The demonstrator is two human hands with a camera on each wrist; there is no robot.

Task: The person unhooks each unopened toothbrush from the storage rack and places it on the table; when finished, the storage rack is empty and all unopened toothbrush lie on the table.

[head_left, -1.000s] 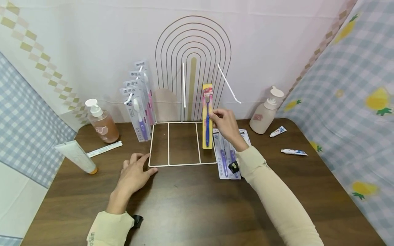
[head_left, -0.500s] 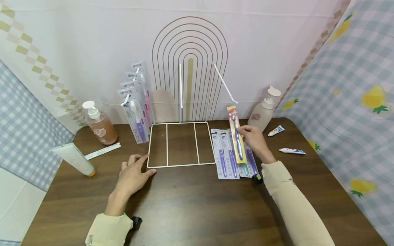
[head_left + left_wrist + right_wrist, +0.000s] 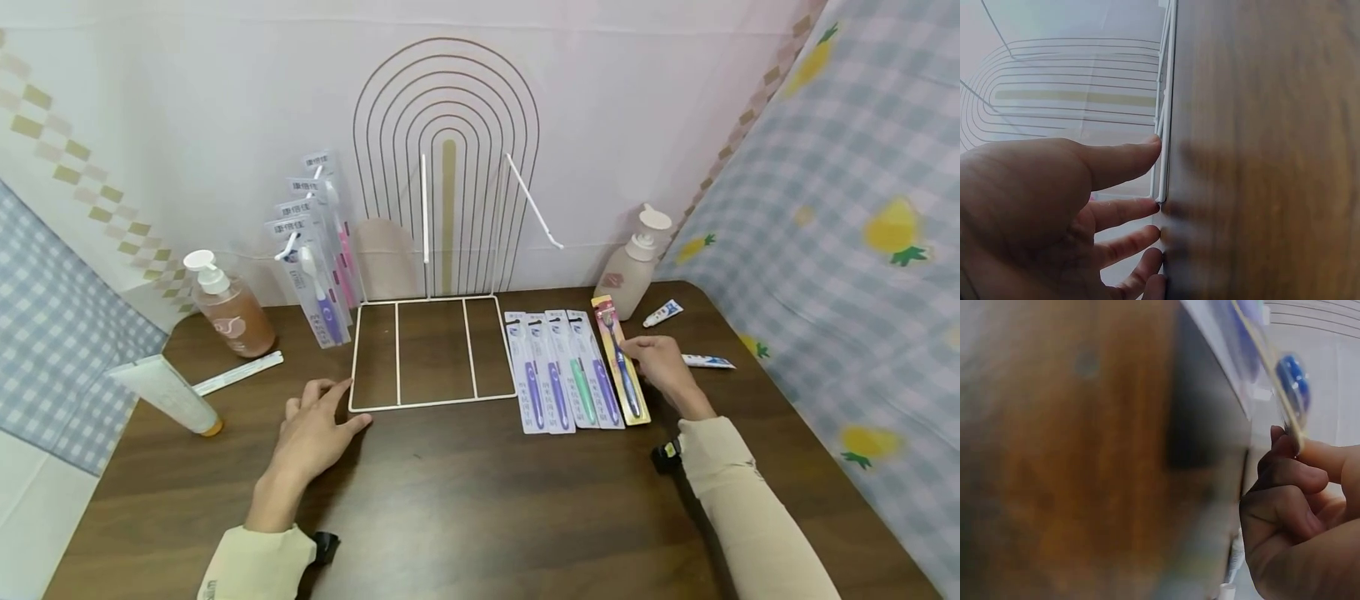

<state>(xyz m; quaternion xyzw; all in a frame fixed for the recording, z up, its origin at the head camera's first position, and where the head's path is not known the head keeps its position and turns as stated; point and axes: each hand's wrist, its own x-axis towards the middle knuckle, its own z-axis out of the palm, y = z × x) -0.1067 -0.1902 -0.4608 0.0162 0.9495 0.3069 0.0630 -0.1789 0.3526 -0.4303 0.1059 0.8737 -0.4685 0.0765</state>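
My right hand [image 3: 663, 367] pinches the edge of a toothbrush in a yellow-and-red pack [image 3: 621, 358], its brush blue. In the right wrist view, thumb and fingertips meet on the pack's edge [image 3: 1282, 400]. The pack lies at the right end of a row of packaged toothbrushes [image 3: 558, 375], several in purple and one in green, partly over its neighbour. My left hand [image 3: 311, 429] rests at the front left corner of a white wire rack [image 3: 435, 406]. In the left wrist view the thumb touches the wire, the fingers extended along the tabletop.
Several packaged toothbrushes [image 3: 318, 283] hang on the rack's left hook; the middle hook [image 3: 425, 208] and right hook [image 3: 534, 204] jut forward. Pump bottles [image 3: 232, 312] [image 3: 628, 271] stand at both sides. A white tube [image 3: 168, 396], a slim box [image 3: 238, 373] and small toothpaste tubes [image 3: 663, 312] flank the rack.
My right hand has carried the yellow toothbrush pack from in front of the rack rightward and down to the end of the row. My left hand has stayed at the rack's corner.
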